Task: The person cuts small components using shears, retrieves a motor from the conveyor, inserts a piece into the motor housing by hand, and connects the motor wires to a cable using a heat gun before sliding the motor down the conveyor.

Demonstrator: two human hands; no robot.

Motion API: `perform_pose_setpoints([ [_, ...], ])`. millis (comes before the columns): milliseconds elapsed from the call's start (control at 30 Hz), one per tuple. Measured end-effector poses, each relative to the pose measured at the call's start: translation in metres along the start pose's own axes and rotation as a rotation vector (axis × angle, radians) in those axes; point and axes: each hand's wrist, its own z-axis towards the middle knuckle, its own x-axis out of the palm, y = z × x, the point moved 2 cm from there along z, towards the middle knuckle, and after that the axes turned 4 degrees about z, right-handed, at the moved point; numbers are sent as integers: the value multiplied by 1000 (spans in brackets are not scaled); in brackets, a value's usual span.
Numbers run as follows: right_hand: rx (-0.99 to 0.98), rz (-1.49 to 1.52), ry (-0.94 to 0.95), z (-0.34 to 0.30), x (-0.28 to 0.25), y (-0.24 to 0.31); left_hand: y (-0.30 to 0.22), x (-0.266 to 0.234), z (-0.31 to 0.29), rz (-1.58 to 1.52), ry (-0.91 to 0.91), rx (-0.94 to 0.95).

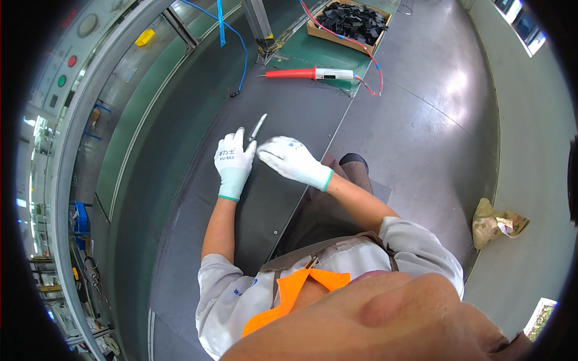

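Both my hands wear white gloves with green cuffs and are close together over the dark work surface (265, 198). My left hand (233, 155) has its thumb and forefinger around the lower end of a slim silver knife-like tool (258, 126), whose pointed tip slants up and away to the right. Just right of it, my right hand (290, 157) is closed, its slightly blurred fingertips drawn together near the left thumb. Whatever those fingertips may hold is too small or hidden to make out.
Farther ahead lies a red-and-white pen-shaped tool (307, 74) on a red cable. A carton (346, 42) of black pieces stands beyond it. A blue cable (245, 57) hangs beside a metal post (257, 24). Along the left runs a green-edged belt (138, 144).
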Motion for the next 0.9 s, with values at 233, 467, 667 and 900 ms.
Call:
perform_pose_setpoints([
  [233,149,-48,28,43,33,-16,17,3,2,-76,80,-158],
  [467,170,100,55,36,32,-15,22,-1,3,-150,101,-303],
  [667,181,53,43,36,28,-13,41,-3,0,-822,-23,-470],
  [900,177,213,98,39,22,-8,42,3,-9,-1846,-152,-420],
])
